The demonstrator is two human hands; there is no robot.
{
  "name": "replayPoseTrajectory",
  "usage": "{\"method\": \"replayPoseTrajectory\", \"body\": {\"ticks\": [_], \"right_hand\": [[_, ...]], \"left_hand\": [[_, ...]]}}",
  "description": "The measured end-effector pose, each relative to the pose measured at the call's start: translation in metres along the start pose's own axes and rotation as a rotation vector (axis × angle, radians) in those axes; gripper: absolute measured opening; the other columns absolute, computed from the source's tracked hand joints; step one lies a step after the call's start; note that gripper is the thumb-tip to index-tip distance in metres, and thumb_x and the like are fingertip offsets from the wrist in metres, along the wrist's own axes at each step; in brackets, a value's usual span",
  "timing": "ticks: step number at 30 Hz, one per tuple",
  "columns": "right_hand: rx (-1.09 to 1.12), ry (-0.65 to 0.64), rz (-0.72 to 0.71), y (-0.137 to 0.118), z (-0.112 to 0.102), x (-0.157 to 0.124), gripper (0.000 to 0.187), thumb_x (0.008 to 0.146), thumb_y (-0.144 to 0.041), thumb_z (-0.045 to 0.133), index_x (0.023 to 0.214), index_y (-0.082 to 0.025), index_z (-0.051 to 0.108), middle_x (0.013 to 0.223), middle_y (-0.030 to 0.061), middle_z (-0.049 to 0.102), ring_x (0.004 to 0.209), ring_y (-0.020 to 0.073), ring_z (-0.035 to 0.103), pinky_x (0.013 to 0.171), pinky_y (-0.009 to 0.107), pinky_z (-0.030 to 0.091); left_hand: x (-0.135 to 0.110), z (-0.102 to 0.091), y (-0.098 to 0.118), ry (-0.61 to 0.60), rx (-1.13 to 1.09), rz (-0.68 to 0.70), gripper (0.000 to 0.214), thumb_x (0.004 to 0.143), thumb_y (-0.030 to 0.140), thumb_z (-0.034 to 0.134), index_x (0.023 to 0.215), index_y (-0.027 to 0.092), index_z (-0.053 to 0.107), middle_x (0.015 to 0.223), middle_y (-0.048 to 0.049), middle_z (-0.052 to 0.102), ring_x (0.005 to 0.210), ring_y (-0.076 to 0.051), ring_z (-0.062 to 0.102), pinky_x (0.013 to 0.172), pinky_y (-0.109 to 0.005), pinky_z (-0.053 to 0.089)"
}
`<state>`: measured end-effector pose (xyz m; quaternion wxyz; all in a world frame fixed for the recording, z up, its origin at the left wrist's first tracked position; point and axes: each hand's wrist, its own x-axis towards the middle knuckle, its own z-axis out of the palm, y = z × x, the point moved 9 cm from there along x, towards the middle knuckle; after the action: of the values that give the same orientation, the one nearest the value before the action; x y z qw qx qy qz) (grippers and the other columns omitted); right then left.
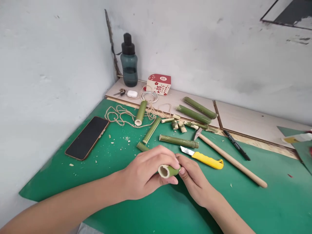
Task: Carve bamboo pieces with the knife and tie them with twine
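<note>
Green tabletop point(275, 208): left hand point(145, 172) grips hollow bamboo tube point(172, 171); right hand point(196, 182) pinches its three-o'clock end.

I'm standing in a makeshift craft corner, whether in a home I can't tell: scuffed walls point(207, 48) are meeting behind a green tabletop point(258, 208). Around its middle, a hammer point(231, 159) is lying at three o'clock, bamboo pieces point(193, 114) at one, a phone point(87, 138) at nine.

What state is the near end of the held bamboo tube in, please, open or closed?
Open: the bamboo tube shows a pale rim around a hollow. Its far end: cannot tell, fingers cover it.
</note>
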<state>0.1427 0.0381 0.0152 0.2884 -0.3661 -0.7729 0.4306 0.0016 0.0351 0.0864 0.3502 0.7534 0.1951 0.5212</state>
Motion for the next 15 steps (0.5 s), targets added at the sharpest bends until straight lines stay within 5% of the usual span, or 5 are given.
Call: {"method": "replayPoseTrajectory", "body": {"ticks": [15], "right_hand": [[-0.014, 0.040, -0.122, -0.005, -0.001, -0.001, 0.029, 0.104, -0.045, 0.054, 0.084, -0.025, 0.054, 0.077, 0.0006, 0.057, 0.065, 0.0170, 0.051, 0.061, 0.031, 0.044]], "left_hand": [[0.008, 0.008, 0.021, -0.195, 0.199, 0.176, 0.009, 0.103, 0.019, 0.058, 0.108, 0.013, 0.056, 0.107, -0.0143, 0.069, 0.098, -0.018, 0.070, 0.086, -0.028, 0.060]]}}
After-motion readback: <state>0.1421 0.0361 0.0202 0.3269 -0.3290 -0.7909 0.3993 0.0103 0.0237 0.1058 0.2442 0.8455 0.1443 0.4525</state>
